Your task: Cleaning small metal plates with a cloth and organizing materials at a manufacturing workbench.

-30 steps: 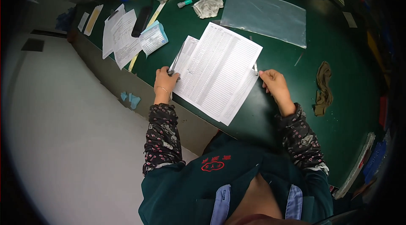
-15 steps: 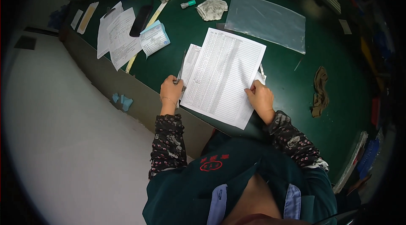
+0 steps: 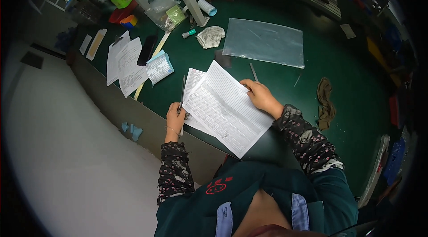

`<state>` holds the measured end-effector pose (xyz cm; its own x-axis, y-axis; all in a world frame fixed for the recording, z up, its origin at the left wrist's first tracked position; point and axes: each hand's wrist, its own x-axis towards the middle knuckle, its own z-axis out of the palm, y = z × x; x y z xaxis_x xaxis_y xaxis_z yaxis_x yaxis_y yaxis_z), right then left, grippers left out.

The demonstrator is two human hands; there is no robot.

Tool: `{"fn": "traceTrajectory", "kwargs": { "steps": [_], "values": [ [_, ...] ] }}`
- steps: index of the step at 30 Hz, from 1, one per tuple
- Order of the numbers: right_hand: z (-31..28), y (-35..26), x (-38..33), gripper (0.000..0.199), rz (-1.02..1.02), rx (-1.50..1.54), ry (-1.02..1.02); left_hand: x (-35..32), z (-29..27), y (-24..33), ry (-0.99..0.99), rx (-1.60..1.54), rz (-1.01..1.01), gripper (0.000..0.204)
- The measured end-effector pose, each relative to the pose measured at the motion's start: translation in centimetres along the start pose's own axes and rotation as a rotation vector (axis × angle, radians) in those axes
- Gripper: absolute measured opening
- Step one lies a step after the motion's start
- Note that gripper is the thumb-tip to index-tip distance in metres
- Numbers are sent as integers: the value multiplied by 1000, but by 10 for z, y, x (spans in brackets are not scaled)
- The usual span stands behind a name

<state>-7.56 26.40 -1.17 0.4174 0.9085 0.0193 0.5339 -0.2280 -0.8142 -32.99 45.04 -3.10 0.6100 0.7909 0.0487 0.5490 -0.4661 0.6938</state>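
A printed table sheet [image 3: 229, 110] lies tilted at the near edge of the green table, a dark crease or shadow across it. My right hand [image 3: 263, 98] pinches its upper right edge between thumb and fingers. My left hand [image 3: 174, 117] is closed round a dark, slim pen [image 3: 182, 92] that points away from me, at the sheet's left side. Beneath the top sheet, another printed paper [image 3: 194, 78] sticks out at the left. Just beyond my right fingers lies a thin grey strip [image 3: 253, 72].
A clear plastic sleeve [image 3: 265, 43] and a stained white cloth [image 3: 211, 37] lie farther back. Left stand papers on a clipboard [image 3: 129, 65], a dark phone [image 3: 147, 50] and a curled printed booklet [image 3: 159, 67]. A brown cloth [image 3: 326, 103] lies right.
The top sheet has turned counterclockwise. My right hand has shifted from its lower right side to the upper right edge. The view has tilted up, showing more of the table's back.
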Motion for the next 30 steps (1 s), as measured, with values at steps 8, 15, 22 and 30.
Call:
{"fn": "traceTrajectory", "kwargs": {
  "steps": [8,15,22,30],
  "values": [
    [8,-12,18,31,74,142,-133,-19,-30,31,86,77,346,12],
    [-14,-12,19,37,181,441,-131,-3,-60,83,125,69,535,10],
    [-69,-9,-38,28,196,613,46,12,-53,87,499,-317,402,5],
    [-193,7,-178,29,153,744,968,3,-12,81,350,-362,183,9]
  ]
}}
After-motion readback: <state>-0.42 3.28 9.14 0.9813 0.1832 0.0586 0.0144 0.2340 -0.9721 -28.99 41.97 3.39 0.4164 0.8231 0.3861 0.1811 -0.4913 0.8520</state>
